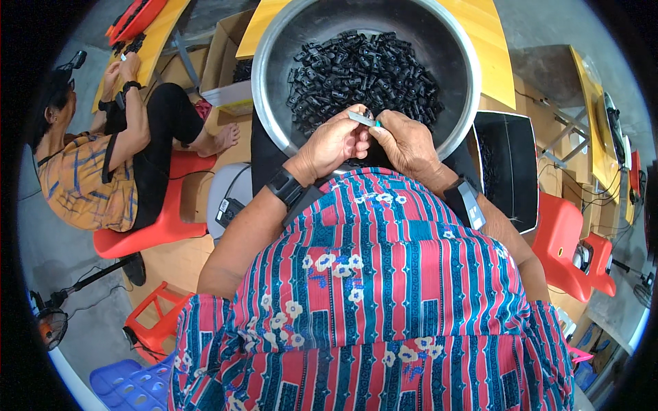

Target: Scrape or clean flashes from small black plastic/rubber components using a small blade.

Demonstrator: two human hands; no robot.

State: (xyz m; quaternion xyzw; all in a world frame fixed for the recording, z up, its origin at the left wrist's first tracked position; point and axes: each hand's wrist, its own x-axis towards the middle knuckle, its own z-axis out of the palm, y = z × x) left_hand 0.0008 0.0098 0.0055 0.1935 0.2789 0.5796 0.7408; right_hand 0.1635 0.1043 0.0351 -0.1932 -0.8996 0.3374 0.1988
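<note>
Over the near side of a big metal bowl (262, 89), my two hands meet. My right hand (411, 142) is closed, with thumb and finger pinching a small knife-like tool; its flat grey blade (360, 119) points left and a bit of teal shows at the thumb. My left hand (334, 141) has its fingers curled round a small black plastic part (369, 114), mostly hidden by the fingers, right beside the blade. A heap of similar black plastic parts (363, 75) fills the bowl's bottom, just beyond both hands.
Right of the bowl stands an open black-lined box (507, 171) with dark pieces inside; a cardboard box (223, 58) is at the left. Red stools (558, 246) stand at the right. At the far left another person (96, 164) works at a yellow table (164, 27).
</note>
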